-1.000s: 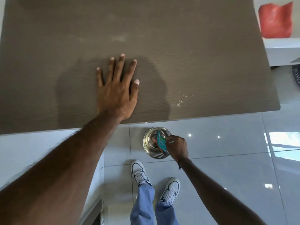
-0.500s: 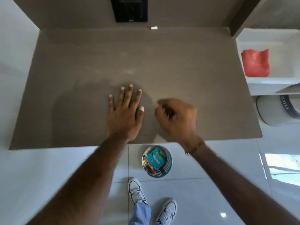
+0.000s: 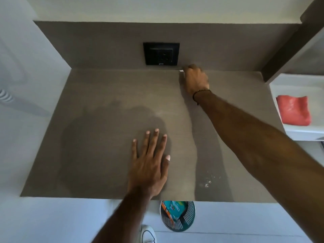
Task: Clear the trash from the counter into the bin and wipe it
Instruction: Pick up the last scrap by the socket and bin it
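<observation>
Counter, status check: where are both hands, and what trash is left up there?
Left hand flat, open on counter. Right hand at back edge, closing on small white scrap; grip unclear. Crumbs near front edge. Bin below, nothing blocking.

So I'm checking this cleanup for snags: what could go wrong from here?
The small white scrap sits in the back corner against the wall, so the right hand may fumble it or push it along. Carried forward, it could miss the bin, which is half under the counter edge. The crumbs near the front could get overlooked.
</observation>
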Demonstrator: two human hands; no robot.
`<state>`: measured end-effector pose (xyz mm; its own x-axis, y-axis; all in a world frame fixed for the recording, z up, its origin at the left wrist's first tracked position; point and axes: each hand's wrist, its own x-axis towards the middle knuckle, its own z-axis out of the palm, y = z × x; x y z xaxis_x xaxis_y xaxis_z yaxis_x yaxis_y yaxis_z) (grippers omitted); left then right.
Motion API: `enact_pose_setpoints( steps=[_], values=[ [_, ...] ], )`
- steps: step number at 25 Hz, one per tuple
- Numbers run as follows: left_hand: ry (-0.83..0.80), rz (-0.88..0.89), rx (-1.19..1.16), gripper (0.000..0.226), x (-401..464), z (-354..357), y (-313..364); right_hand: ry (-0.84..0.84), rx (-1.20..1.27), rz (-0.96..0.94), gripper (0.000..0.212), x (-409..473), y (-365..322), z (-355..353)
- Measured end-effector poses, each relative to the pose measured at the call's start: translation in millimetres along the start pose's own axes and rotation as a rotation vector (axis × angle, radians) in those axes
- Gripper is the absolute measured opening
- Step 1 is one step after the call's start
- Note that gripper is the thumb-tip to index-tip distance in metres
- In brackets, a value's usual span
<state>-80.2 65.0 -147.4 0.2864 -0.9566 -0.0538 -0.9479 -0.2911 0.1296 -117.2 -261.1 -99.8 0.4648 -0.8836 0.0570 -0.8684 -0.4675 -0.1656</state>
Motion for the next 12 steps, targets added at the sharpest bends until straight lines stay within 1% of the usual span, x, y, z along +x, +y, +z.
enact_pose_setpoints(
  steps=[2,4,8,10,12],
  values=[
    [0.011,0.001,0.004,0.066,-0.7,0.8,0.0,-0.039,-0.074,-0.027,0.033,9.4,-3.6,3.8],
    [0.021,-0.004,0.002,0.066,-0.2,1.2,0.6,-0.046,-0.096,-0.028,0.033,15.0,-4.6,5.2],
    [0.024,-0.002,0.000,0.066,-0.6,1.9,-0.9,-0.057,-0.096,-0.049,0.034,16.3,-3.0,-1.7],
    [0.020,-0.006,-0.001,0.066,0.0,0.4,0.3,-0.120,-0.079,-0.056,0.034,7.1,-5.0,-9.9],
    [0.009,-0.014,0.004,0.066,-0.2,-1.9,1.7,-0.179,-0.011,-0.054,0.036,-16.1,-6.4,-18.9]
  ],
)
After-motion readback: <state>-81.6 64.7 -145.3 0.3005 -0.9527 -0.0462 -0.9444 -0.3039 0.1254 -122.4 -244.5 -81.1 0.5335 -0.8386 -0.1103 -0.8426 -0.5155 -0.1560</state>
